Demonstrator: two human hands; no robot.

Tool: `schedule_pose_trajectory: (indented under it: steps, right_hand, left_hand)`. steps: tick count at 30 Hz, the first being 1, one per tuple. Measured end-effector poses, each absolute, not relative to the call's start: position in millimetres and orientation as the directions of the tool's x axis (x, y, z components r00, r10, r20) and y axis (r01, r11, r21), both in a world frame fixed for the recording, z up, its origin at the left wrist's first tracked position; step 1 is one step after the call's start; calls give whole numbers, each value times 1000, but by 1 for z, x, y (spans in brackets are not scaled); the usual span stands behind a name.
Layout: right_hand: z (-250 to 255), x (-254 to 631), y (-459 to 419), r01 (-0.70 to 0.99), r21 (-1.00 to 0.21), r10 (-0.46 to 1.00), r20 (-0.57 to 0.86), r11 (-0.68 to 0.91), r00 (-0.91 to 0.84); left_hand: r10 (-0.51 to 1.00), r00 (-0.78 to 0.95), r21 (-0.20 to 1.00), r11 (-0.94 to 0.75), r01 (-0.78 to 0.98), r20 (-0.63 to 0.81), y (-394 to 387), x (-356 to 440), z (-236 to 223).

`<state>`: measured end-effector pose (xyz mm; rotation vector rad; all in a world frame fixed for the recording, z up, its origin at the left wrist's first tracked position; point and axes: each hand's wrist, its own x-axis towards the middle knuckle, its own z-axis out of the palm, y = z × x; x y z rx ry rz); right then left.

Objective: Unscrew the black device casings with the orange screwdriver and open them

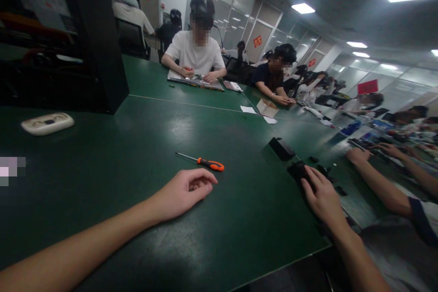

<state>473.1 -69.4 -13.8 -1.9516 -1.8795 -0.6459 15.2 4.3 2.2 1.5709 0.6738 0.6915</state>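
Observation:
My left hand (185, 191) rests on the green table (143, 146) with its fingers loosely curled, holding nothing. Just beyond its fingertips lies a screwdriver (205, 163) with an orange and black handle, its shaft pointing left. My right hand (320, 196) lies flat near the table's right edge, its fingers on a small black object (298, 171). I cannot tell whether the hand grips it. Several small black parts (325, 172) lie scattered around it, and a black box (281, 148) sits a little farther off.
A tall black case (99, 36) stands at the far left, with a white oblong device (47, 123) in front of it. A neighbour's arms (379, 182) reach onto the table at the right. Other people sit working along the far side, near a small cardboard box (267, 108).

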Motion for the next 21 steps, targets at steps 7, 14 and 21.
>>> schedule_pose_trajectory:
  steps: [7,14,21]
  right_hand:
    - [5,462,-78,970,209,907,421,-121,23]
    - [7,458,-73,969,106,906,391,-221,164]
    - [11,457,-76,944,288,922,386,-159,37]
  left_hand:
    - [746,664,986,-149,77,61,4,12,2]
    - [736,672,972,-209,110,82,5,13,1]
    - [729,680,964,-231,131,82,4,13,3]
